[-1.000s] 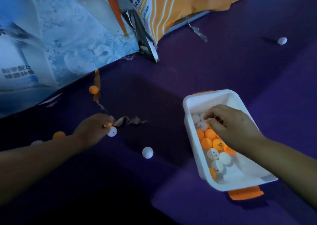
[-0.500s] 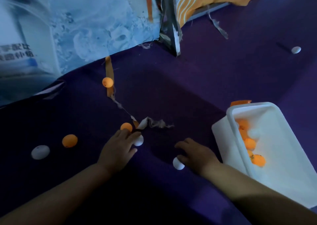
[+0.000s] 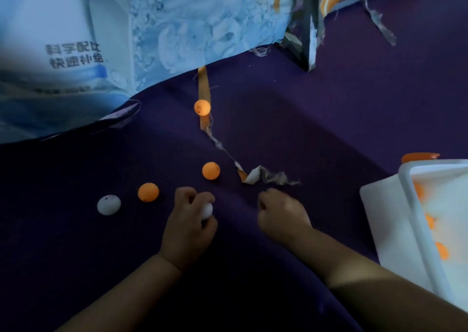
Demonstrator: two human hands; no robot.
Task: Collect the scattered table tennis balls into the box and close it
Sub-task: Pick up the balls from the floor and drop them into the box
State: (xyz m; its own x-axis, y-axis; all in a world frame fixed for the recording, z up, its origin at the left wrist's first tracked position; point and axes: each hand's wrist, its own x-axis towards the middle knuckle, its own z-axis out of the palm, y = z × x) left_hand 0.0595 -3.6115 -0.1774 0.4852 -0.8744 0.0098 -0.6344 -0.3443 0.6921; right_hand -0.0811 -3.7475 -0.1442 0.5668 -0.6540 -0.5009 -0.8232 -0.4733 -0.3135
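White box (image 3: 415, 230) sits open at the right edge, a few orange balls (image 3: 442, 250) showing inside. Loose on the purple cloth: three orange balls (image 3: 202, 107) (image 3: 211, 170) (image 3: 148, 192), one white ball (image 3: 109, 205), plus another white one (image 3: 207, 210) wrapped in fingers.

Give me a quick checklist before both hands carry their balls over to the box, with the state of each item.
1. Left hand has a ball: ok, fingers are curled around a white ball.
2. Right hand has a ball: cannot tell, the fist is closed and nothing shows inside.
3. Box open for dropping: ok, no lid on it, orange balls visible inside.
4. Path to the box free: ok, only purple cloth lies between the hands and the box.
5. Floor cleared: not ok, three orange balls and a loose white ball remain.
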